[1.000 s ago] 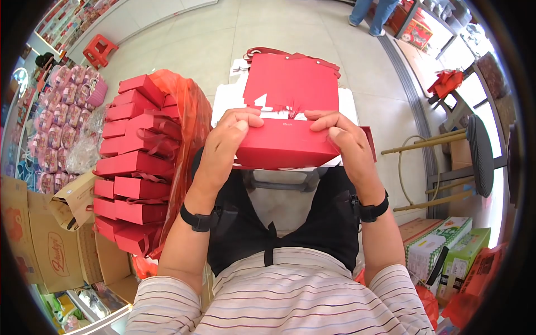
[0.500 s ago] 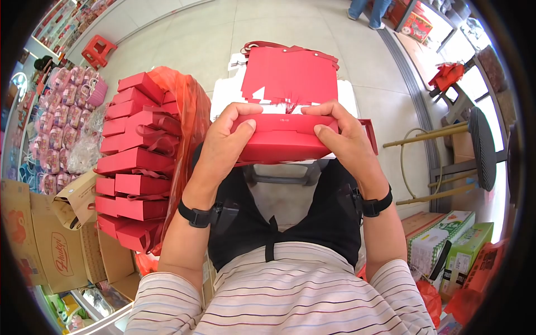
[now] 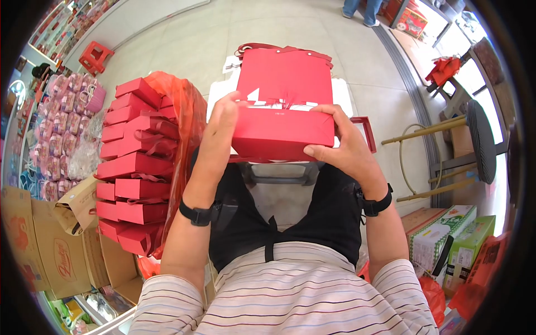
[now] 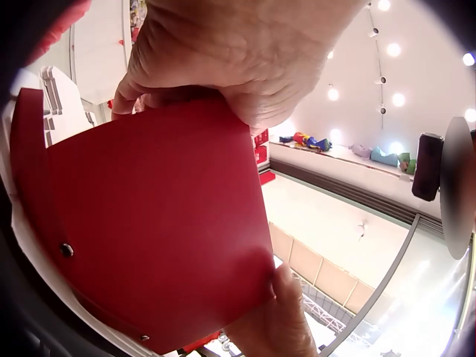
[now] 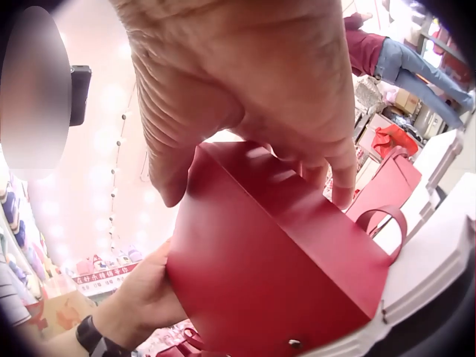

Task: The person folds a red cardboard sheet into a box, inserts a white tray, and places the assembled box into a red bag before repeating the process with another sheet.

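A red gift box stands in front of my lap, over the near edge of a white surface. My right hand grips its right end, thumb on the front face and fingers over the top edge. At the other end my left hand lies along the side, its fingers extended and blurred. Smooth red panels of the box fill the left wrist view, where a metal stud shows. Shreds of red filler stick up behind the box. Beyond them lie flat red boxes with ribbon handles.
Several folded red gift boxes are stacked in an orange plastic bag at my left. Cardboard cartons stand nearer. On the right are a stool lying on its side and more cartons. A person's legs show far off.
My left hand has loosened its pinch on the box's top edge and slid to the left side, fingers straightening. The right thumb has moved lower and outward on the front face.
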`<state>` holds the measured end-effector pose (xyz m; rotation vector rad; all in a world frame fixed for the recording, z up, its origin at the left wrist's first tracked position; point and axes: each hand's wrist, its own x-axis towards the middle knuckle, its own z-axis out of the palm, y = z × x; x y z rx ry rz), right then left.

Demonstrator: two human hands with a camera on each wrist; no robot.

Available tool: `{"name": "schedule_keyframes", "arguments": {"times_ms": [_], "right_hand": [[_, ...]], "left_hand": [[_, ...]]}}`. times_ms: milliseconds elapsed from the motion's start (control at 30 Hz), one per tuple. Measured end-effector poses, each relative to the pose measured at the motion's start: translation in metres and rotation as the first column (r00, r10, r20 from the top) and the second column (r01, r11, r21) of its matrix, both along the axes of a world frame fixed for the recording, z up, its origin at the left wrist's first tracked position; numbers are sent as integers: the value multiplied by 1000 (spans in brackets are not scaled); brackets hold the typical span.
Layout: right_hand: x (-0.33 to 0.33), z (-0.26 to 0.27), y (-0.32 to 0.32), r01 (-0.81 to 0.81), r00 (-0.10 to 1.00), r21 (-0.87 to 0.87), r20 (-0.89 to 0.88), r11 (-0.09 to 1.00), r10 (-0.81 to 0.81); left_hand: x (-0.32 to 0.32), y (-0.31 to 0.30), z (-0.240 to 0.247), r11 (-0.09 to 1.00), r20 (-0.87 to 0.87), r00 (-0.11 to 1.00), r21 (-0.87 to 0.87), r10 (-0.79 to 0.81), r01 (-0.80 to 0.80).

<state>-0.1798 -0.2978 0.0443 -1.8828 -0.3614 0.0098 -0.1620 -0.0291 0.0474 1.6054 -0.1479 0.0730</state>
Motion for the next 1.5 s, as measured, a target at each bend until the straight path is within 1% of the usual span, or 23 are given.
{"name": "schedule_keyframes", "arguments": {"times_ms": [67, 133, 167, 267, 300, 333, 433, 567, 667, 733, 767, 867, 933, 967, 1000, 1067, 1100, 1200, 1333, 1400, 1433, 1467, 1500], "right_hand": [[-5, 10, -1, 60, 998, 47, -6, 997, -60], [-4, 9, 0, 163, 946, 70, 273, 984, -176], [-3, 10, 1, 214, 883, 92, 408, 973, -233], [-4, 8, 14, 227, 729, 17, 660, 974, -182], [-9, 9, 19, 249, 687, -61, 714, 967, -132], [-12, 6, 25, 205, 668, -79, 740, 976, -80], [-24, -17, 43, 266, 598, -145, 800, 953, -44], [-40, -28, 45, 253, 669, -264, 743, 931, 29], [-50, -33, 32, 133, 752, -253, 655, 958, 68], [-55, -33, 19, 140, 768, -152, 640, 978, -10], [-55, -35, 10, 154, 780, -92, 623, 984, -63], [-52, -34, -23, 285, 761, -41, 617, 958, -200], [-48, -35, -31, 395, 759, -13, 568, 919, -318], [-45, -41, -33, 439, 768, 76, 485, 895, -418], [-45, -47, -39, 427, 824, 72, 378, 901, -421], [-43, -56, -51, 387, 906, 79, 155, 919, -394], [-41, -59, -54, 348, 931, 169, 53, 922, -361], [-43, -59, -60, 323, 941, 202, -171, 924, -292], [-43, -74, -60, 301, 953, 116, -59, 947, -296], [-45, -72, -68, 226, 974, 41, -3, 973, -226], [-40, -74, -74, 279, 960, 60, -4, 958, -279], [-35, -79, -83, 349, 934, 184, 14, 919, -357], [-30, -81, -99, 375, 927, 245, -102, 894, -361]], "left_hand": [[0, 7, -9, 993, 94, 988, -26, 121, -119], [-4, 13, 1, 982, 103, 977, -9, 188, -188], [-7, 15, -2, 991, 32, 993, -73, 113, -110], [-18, -2, 4, 961, -146, 984, -271, -102, 59], [-19, -9, 7, 938, -144, 971, -318, -188, 134], [-22, -20, 11, 917, -144, 969, -375, -199, 132], [-19, -38, 9, 876, -175, 968, -476, -178, 75], [-3, -42, -14, 832, -209, 954, -550, -213, 65], [11, -40, -35, 837, -229, 962, -548, -147, -3], [17, -46, -38, 822, -218, 970, -568, -111, -34], [20, -48, -37, 805, -208, 962, -593, -177, 19], [26, -61, -38, 869, -219, 935, -471, -279, 149], [21, -78, -33, 909, -258, 926, -383, -277, 165], [20, -85, -33, 927, -276, 922, -334, -272, 173], [20, -89, -36, 931, -272, 919, -308, -286, 198], [22, -92, -46, 938, -258, 918, -253, -301, 237], [23, -92, -48, 938, -262, 913, -241, -311, 250], [20, -98, -52, 943, -253, 924, -243, -288, 227], [17, -109, -50, 952, -182, 951, -222, -251, 209], [21, -106, -61, 931, -224, 941, -321, -254, 175], [23, -103, -67, 927, -238, 941, -345, -241, 150], [24, -100, -73, 922, -253, 941, -368, -225, 122], [25, -96, -77, 917, -274, 939, -389, -206, 88]]}}
